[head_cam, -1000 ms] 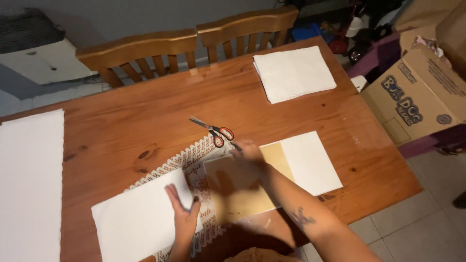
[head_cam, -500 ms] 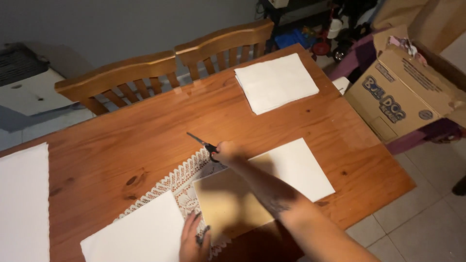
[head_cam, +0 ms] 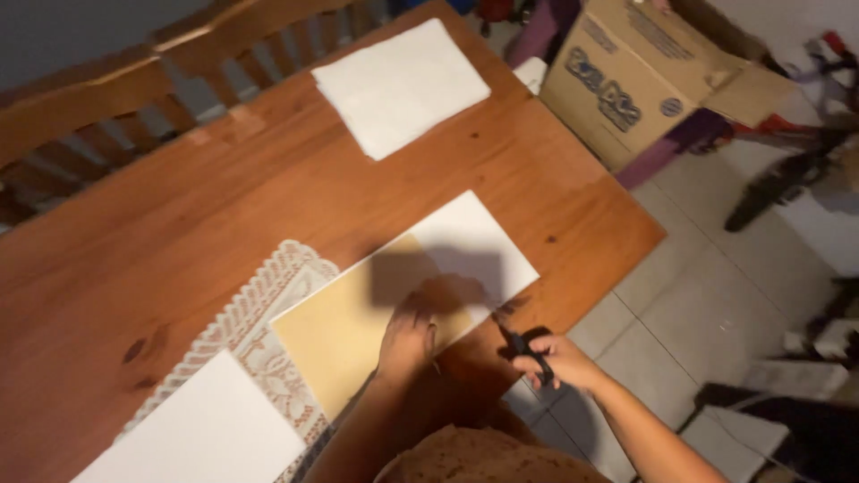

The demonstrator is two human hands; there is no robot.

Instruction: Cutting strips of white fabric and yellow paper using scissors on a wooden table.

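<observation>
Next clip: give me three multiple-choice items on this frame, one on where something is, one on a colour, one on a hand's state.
1. Where are the scissors?
A. flat on the table's middle
B. in the right hand, at the table's near edge
C. on the cardboard box

2. What colour is the sheet under the left hand?
A. tan-yellow
B. blue
C. black

3. What is the left hand doing?
A. lifted in the air
B. gripping a chair
C. pressed flat on the sheet

Answers:
1 B, the right hand has its fingers through the dark handles just off the table edge.
2 A, the tan-yellow sheet lies partly over a white sheet.
3 C, the left hand rests palm down with fingers spread on it.
</observation>
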